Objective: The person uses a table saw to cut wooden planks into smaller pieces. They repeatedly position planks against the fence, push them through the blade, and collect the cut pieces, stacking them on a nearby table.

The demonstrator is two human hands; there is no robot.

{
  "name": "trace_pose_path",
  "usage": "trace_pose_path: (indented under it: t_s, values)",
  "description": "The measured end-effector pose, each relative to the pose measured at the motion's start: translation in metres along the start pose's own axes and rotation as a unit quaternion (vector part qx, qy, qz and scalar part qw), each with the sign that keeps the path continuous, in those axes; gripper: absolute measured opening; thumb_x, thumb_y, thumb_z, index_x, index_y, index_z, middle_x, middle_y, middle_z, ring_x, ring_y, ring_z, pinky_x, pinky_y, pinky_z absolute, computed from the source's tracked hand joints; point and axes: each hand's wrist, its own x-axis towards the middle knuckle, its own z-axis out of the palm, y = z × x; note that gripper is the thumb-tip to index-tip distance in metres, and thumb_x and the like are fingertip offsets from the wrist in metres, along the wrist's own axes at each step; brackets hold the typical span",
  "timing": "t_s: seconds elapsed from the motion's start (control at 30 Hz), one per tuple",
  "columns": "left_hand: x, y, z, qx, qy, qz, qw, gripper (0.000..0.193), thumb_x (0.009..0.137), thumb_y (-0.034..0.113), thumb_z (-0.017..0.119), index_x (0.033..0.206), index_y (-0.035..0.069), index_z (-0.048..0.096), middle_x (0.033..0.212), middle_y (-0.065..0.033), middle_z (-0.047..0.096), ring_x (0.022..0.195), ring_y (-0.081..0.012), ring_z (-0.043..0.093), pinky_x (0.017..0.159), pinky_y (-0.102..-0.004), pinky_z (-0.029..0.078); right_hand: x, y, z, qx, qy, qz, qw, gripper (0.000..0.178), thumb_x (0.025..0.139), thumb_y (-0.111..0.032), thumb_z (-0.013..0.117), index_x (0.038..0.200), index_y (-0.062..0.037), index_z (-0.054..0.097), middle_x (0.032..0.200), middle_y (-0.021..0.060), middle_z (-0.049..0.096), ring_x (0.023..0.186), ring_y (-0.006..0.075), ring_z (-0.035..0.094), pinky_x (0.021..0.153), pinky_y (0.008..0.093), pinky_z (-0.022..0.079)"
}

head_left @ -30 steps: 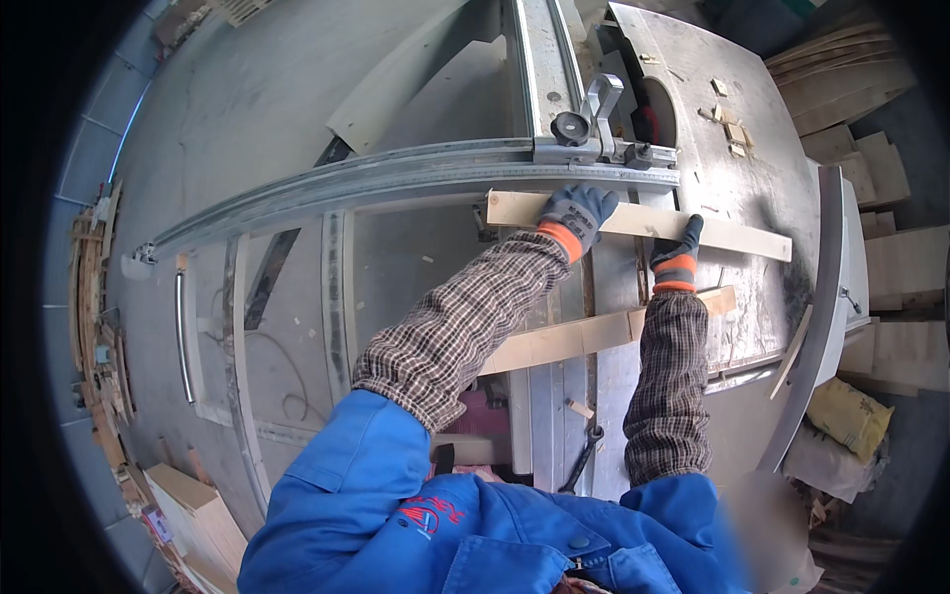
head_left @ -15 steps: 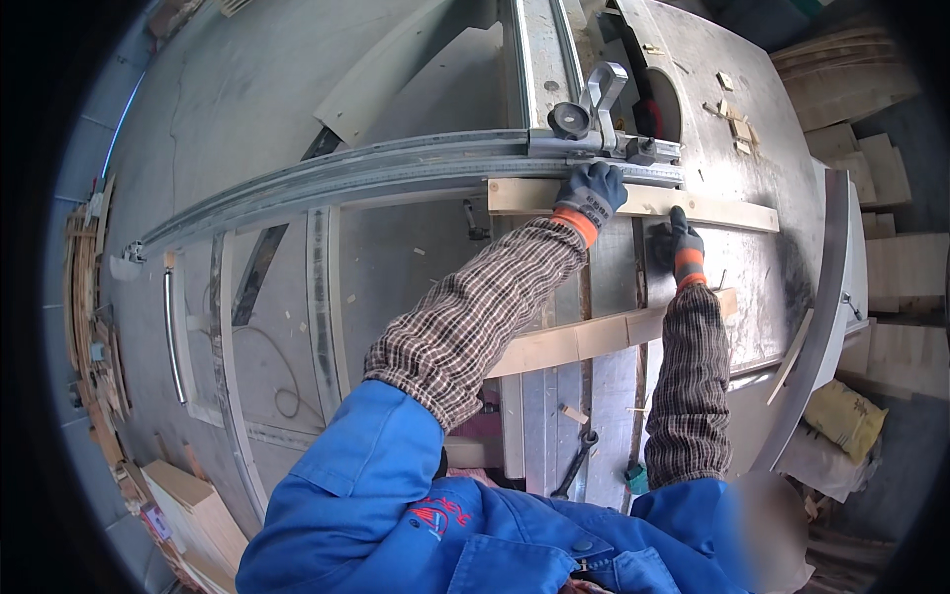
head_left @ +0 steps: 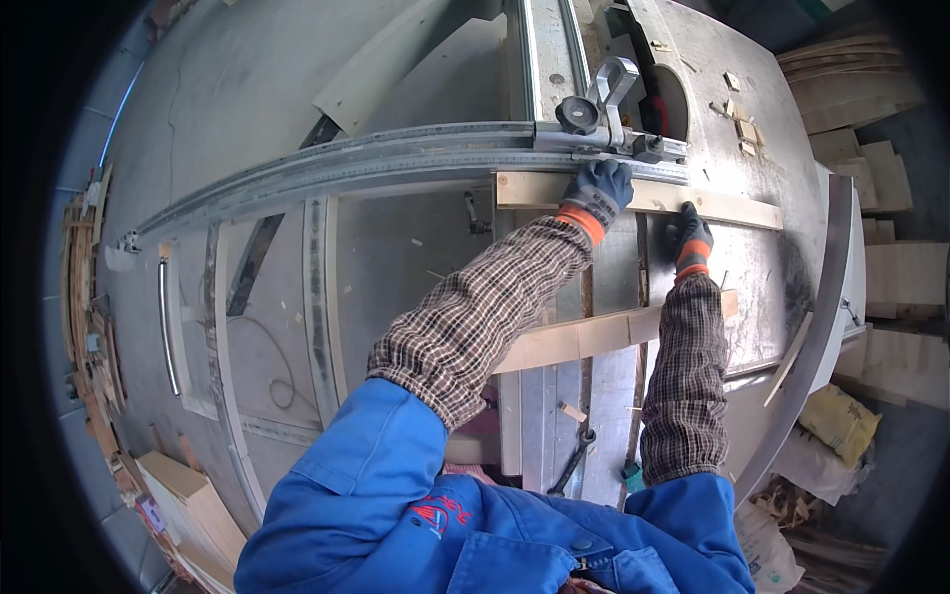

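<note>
Pale wooden strip [head_left: 658, 196] — narrow, crosswise — just beside the metal fence [head_left: 426, 156]

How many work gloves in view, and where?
2: one on the left hand, which lies over the wooden board; one on the right hand, its thumb on that board. No others visible.

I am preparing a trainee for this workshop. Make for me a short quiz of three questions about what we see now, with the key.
1. Fill in: The left hand lies across the ____.
2. True or false: The wrench lies to the left of the right checked sleeve.
3. Which colour is the left glove's cuff?
a) green
b) orange
c) white

Key: 1. upper wooden strip; 2. true; 3. b
</note>
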Motion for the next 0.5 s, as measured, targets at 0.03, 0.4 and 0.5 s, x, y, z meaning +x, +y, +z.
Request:
trace_pose_path:
  t_s: [0.03, 0.4, 0.5]
  values:
    - [-0.001, 0.002, 0.001, -0.037, 0.006, -0.033, 0.999, 0.011, 0.08, 0.023, 0.061, 0.088, 0.014, 0.061, 0.084, -0.005, 0.057, 0.079, -0.0245, 0.059, 0.063, -0.0403, 0.05, 0.001, 0.001, 0.0, -0.004, 0.0, -0.008, 1.0, 0.031, 0.084, -0.034, 0.073, 0.093, -0.0052, 0.066, 0.073, 0.0079, 0.067, 0.047, 0.0183, 0.058, 0.044, 0.0281, 0.049]
    - [0.009, 0.001, -0.026, -0.018, -0.19, -0.046, 0.981, 0.013, 0.083, 0.016, 0.059, 0.089, 0.011, 0.069, 0.089, -0.0046, 0.068, 0.083, -0.025, 0.067, 0.066, -0.0406, 0.054, -0.029, -0.009, 0.025, 0.057, -0.145, 0.162, 0.974, 0.101, 0.074, -0.065, 0.072, 0.135, 0.0088, 0.039, 0.12, 0.0241, 0.059, 0.099, 0.0331, 0.064, 0.086, 0.0416, 0.055]
    - [0.021, 0.002, -0.046, -0.036, -0.222, -0.042, 0.973, 0.016, 0.085, 0.015, 0.059, 0.096, 0.009, 0.068, 0.088, -0.0088, 0.068, 0.084, -0.0256, 0.067, 0.066, -0.0395, 0.053, -0.017, 0.001, 0.029, 0.046, -0.082, 0.157, 0.983, 0.086, 0.074, -0.059, 0.076, 0.121, 0.008, 0.051, 0.104, 0.0232, 0.064, 0.088, 0.0331, 0.066, 0.08, 0.0409, 0.057]
